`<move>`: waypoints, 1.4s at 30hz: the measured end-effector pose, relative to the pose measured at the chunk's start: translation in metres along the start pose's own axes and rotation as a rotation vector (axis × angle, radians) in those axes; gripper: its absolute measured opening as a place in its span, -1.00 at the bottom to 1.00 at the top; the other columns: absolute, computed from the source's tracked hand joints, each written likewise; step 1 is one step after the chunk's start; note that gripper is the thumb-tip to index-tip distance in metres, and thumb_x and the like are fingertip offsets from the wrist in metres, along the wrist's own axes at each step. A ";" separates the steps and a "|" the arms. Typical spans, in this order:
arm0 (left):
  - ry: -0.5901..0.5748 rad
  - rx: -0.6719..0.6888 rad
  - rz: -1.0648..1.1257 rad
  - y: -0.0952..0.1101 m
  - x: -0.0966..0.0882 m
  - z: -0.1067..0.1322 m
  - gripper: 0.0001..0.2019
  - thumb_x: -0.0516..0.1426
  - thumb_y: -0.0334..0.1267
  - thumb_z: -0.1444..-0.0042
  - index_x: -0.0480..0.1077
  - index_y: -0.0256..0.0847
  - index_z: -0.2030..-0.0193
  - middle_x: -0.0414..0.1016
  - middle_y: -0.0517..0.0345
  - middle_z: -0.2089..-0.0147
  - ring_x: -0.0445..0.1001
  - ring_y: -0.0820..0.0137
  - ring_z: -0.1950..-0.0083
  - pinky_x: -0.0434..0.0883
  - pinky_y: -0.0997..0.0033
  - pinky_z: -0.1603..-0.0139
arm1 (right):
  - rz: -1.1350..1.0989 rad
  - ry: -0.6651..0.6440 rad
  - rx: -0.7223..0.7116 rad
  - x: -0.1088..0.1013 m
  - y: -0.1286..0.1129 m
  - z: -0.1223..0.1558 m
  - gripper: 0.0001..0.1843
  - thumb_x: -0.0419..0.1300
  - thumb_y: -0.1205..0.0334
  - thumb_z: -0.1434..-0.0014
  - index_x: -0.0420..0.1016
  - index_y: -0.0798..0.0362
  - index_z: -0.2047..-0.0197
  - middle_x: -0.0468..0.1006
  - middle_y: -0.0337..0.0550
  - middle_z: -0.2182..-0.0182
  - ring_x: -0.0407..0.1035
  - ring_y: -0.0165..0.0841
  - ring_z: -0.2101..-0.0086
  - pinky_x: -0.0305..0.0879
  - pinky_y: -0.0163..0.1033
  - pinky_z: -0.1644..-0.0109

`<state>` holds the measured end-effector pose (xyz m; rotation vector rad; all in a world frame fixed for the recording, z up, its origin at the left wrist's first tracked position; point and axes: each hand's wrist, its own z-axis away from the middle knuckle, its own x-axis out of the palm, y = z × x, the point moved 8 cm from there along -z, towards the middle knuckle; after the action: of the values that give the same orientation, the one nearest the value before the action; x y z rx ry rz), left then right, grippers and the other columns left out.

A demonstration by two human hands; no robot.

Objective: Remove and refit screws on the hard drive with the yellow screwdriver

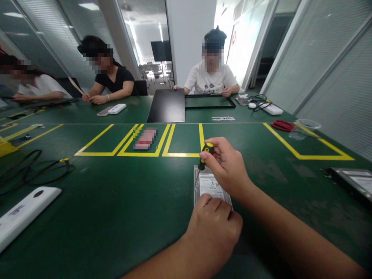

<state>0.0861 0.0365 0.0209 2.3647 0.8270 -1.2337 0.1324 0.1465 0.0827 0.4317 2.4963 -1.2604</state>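
Note:
A silver hard drive (pixel 212 181) with a white label lies on the green table in front of me. My left hand (pixel 214 228) is closed over its near end, with knuckles up and fingertips hidden. My right hand (pixel 228 164) grips a small screwdriver (pixel 208 148) by its dark green and yellow handle. The screwdriver tilts, its thin shaft pointing down at the upper left edge of the drive. Whether the tip sits in a screw is too small to make out.
A second hard drive (pixel 356 180) lies at the right edge. At left are a white power bank (pixel 27 217) and a black cable (pixel 43 176). A red cable (pixel 281 125) lies by a clear plastic cup (pixel 299 131). Across the table, a person (pixel 212 77) touches a black panel (pixel 167 104).

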 end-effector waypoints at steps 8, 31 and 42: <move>-0.026 0.005 0.001 0.001 0.003 0.000 -0.94 0.15 -0.34 -0.23 0.39 -0.22 0.28 0.51 0.13 0.25 0.46 0.30 0.24 0.30 0.21 0.23 | 0.088 -0.016 -0.061 -0.001 -0.017 -0.003 -0.73 0.17 0.08 -0.29 0.37 0.06 0.03 0.41 -0.35 0.48 0.31 -0.50 0.50 0.20 -0.36 0.41; -0.009 -0.009 -0.002 0.002 0.000 -0.003 -0.94 0.18 -0.34 -0.19 0.41 -0.20 0.31 0.47 0.17 0.36 0.42 0.27 0.29 0.26 0.18 0.25 | 0.437 0.056 -0.346 0.004 -0.055 -0.003 -0.77 0.15 0.08 -0.34 0.46 0.08 0.18 0.49 -0.17 0.32 0.32 -0.39 0.36 0.24 -0.26 0.21; -0.029 -0.008 0.010 0.001 0.001 -0.001 -0.94 0.15 -0.33 -0.23 0.41 -0.21 0.29 0.48 0.15 0.34 0.43 0.28 0.27 0.29 0.19 0.25 | 0.346 0.039 -0.354 -0.002 -0.058 -0.007 -0.79 0.16 0.31 -0.29 0.54 0.16 0.05 0.49 -0.07 0.19 0.39 -0.36 0.20 0.32 -0.26 0.09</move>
<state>0.0881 0.0368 0.0206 2.3357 0.8086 -1.2554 0.1102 0.1193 0.1290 0.7590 2.4666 -0.6710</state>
